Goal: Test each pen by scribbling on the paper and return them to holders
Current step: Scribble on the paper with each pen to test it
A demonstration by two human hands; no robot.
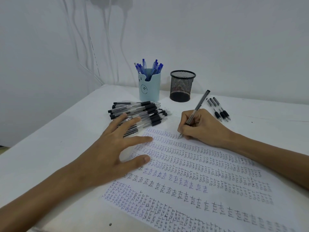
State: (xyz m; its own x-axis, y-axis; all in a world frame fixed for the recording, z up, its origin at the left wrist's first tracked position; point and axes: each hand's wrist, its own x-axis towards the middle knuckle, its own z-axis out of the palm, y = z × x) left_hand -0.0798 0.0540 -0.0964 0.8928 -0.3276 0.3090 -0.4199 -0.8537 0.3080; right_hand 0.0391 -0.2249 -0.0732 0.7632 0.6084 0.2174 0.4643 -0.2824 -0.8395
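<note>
Clear plastic pen on scribbled paper

1. The paper runs off the bottom edge, and its writing blurs toward the lower right.
2. The left hand covers part of the pile of black pens.
3. The blue pens are hidden below by the blue holder.
4. The right hand hides the grip of its pen.

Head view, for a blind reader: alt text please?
A right hand holds a black pen to a paper filled with "TEST"; the left hand lies open by a pile of pens. Behind stand a blue holder of pens and a mesh holder.
</note>
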